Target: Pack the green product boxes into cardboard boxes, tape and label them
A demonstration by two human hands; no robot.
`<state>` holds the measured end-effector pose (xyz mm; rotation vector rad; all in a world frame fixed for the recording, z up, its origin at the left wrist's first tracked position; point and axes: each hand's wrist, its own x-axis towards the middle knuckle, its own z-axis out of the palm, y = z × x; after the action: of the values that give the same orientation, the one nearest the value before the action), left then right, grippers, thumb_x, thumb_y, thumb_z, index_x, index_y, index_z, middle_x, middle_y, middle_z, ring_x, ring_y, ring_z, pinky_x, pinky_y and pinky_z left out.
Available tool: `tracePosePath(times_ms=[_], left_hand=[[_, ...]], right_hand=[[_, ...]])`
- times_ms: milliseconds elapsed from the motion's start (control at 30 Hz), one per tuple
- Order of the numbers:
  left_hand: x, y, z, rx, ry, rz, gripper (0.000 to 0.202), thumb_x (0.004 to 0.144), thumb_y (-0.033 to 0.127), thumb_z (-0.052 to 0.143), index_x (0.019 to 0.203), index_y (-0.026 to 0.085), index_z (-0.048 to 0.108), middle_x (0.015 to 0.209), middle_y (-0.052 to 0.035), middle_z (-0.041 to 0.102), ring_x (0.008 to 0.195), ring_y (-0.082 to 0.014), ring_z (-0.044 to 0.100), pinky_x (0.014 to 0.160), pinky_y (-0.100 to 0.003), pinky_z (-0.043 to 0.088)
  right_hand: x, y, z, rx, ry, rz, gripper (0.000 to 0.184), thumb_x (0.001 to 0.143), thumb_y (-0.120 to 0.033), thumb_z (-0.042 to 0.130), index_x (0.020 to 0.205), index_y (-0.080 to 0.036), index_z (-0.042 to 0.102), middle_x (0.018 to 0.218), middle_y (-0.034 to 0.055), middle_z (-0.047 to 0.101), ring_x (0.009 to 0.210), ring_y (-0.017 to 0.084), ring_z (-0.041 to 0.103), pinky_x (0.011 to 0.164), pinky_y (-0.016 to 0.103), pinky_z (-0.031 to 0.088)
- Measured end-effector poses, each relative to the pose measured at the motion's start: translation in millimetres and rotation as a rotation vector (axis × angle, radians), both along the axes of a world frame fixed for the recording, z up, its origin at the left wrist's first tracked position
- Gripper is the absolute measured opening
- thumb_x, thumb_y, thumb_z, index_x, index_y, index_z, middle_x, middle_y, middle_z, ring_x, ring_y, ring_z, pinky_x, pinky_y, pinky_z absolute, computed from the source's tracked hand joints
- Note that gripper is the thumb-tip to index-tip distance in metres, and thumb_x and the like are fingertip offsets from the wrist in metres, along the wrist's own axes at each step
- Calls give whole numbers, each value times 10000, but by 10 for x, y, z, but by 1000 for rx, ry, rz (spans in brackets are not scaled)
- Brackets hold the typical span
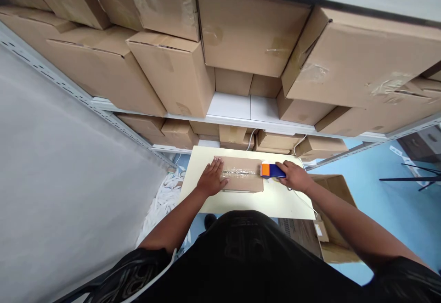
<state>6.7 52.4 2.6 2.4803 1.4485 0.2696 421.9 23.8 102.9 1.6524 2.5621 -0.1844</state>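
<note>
A small closed cardboard box (241, 184) lies on a pale yellow table (220, 206). Clear shiny packing tape (237, 172) runs along its middle seam. My left hand (212, 177) rests flat on the box's left end, fingers stretched out. At the right end, my right hand (292, 176) is wrapped round a blue and orange tape dispenser (273, 170), whose orange front touches the box's right edge. The palm hides part of the dispenser's handle.
Metal shelving (237, 121) stacked with cardboard boxes (255, 27) stands behind the table. An open large carton (334, 193) sits on the floor at right. White paper strips (161, 206) lie at left by a grey wall (69, 156). A white cable (305, 202) crosses the table's right side.
</note>
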Motion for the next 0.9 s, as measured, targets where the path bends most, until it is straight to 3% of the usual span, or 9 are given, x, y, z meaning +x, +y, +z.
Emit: tracePosePath(times_ms=[100,167,400,567,667,733,800,900], left_hand=[[9,8,11,-26,-14,9,844,973,592,496,1639,116,290,1712,-168,217,1605,-324,133,1286,-514,177],[13,11,8,-27,-27,12,844,970,593,503,1637,120,296,1711,-170,219,1604,-329,135,1287,-516,175],[19,24,-16,-36,-25,15,860,968,599,519,1645,130,272,1717,-162,205,1605,-333,125,1291,-516,183],[11,42,-7,-60,-107,10,862,957,579,550,1638,126,277,1720,-166,201,1608,-333,110,1296,-527,164],[-90,-11,-67,-110,-306,111,764,984,486,499,1640,163,278,1726,-138,203,1609,-309,126,1290,-526,200],[-203,-102,-171,-218,-489,287,711,999,348,402,1667,226,191,1719,-109,244,1589,-265,232,1252,-506,309],[-315,-228,-310,-399,-644,436,801,939,221,388,1680,295,94,1690,-92,327,1537,-242,363,1174,-486,428],[-396,-421,-489,-650,-710,435,924,837,191,481,1675,322,115,1617,-97,457,1468,-266,470,1081,-466,512]], right_hand=[[432,-114,-102,17,-31,-45,623,896,-360,623,1485,-182,530,1112,146,617,981,295,581,857,375,459],[513,-138,-246,8,-45,-60,631,888,-341,634,1493,-195,531,1104,152,623,973,300,578,858,382,456],[103,3,-886,-173,9,-124,734,880,-346,663,1569,-214,448,1188,152,631,1034,293,618,895,371,464],[151,-294,-1215,-331,176,-304,757,822,-336,678,1538,-173,493,1146,148,669,993,295,677,880,383,503],[164,-654,-1401,-355,465,-570,681,724,-293,677,1395,-196,616,1074,101,721,973,294,696,873,404,535],[98,-876,-1486,-366,772,-832,593,671,-274,650,1262,-228,671,984,56,746,912,282,710,819,398,560],[-31,-1023,-1522,-417,1131,-1032,499,620,-266,637,1114,-226,692,884,34,751,824,277,718,754,395,576],[-306,-1055,-1499,-626,1568,-1109,416,559,-260,637,966,-191,691,804,55,754,763,289,730,719,406,590]])
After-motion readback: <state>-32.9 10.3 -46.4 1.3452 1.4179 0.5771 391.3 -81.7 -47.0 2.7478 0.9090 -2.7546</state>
